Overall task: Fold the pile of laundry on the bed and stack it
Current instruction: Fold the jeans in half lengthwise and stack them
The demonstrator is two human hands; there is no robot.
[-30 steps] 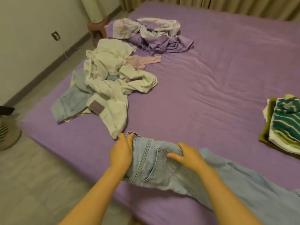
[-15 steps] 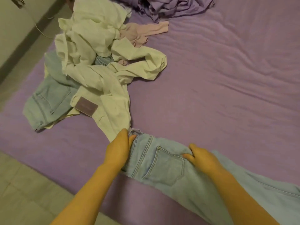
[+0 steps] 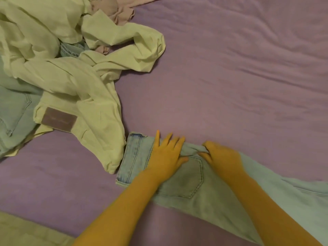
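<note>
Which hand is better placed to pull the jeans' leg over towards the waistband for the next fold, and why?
Probably the right hand: it grips a bunch of denim nearest the trailing leg of the jeans. The left hand presses flat beside the waistband, anchoring it.

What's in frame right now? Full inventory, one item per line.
light blue jeans: 1, pale denim, flat on the bed near the front edge, under both hands
cream garments: crumpled heap, count unclear, upper left, brown patch showing
second blue jeans: 1, pale denim, far left, partly under the heap
pink garment: 1, dusty pink, top, behind the heap
bed sheet: 1, purple, covers the bed
left hand: flat on the jeans near the waistband
right hand: pinches a denim fold
</note>
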